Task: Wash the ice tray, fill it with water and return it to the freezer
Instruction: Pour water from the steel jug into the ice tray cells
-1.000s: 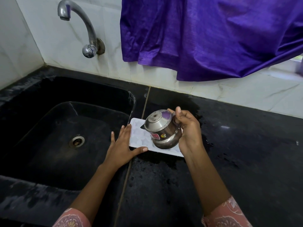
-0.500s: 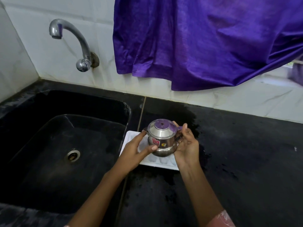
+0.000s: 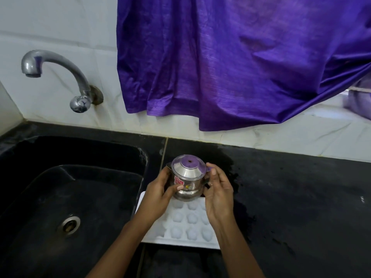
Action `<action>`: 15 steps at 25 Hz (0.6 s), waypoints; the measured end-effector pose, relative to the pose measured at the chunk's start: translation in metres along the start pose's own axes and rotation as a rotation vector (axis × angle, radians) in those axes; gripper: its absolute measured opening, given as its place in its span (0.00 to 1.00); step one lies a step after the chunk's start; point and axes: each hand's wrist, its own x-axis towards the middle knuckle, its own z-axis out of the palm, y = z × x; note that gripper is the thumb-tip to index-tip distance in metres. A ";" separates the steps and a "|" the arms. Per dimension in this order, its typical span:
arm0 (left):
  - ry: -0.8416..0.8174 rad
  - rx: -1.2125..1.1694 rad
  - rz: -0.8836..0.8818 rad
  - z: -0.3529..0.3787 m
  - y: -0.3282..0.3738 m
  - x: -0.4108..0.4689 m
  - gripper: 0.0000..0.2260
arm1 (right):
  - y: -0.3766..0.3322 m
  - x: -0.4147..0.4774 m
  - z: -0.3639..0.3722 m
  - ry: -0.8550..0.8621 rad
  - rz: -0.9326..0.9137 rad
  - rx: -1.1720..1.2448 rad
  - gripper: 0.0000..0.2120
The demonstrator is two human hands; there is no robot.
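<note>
Black counter (image 3: 291, 197): fingers (image 3: 177, 187) of left hand (image 3: 158, 195), right hand (image 3: 217, 199) curled round steel pot (image 3: 187, 175) over ice tray (image 3: 186, 223).

A home kitchen: black stone sink (image 3: 50, 157) under a wall tap (image 3: 60, 77), dark countertop (image 3: 301, 197), tiled wall (image 3: 60, 27).

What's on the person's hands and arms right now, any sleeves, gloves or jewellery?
Left hand and right hand are ungloved. Both forearms are uncovered to the picture's lower edge: no sleeve, watch or bangle shows. One right finger may bear a ring.
</note>
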 end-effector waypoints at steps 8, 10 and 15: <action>-0.029 0.049 -0.040 0.009 -0.027 0.048 0.23 | 0.011 0.046 -0.003 -0.007 0.039 -0.062 0.12; -0.043 0.065 -0.063 0.011 -0.032 0.055 0.24 | 0.016 0.052 -0.004 -0.001 0.055 -0.099 0.10; -0.056 0.075 -0.097 0.015 -0.043 0.065 0.25 | 0.023 0.061 -0.008 -0.024 0.066 -0.118 0.12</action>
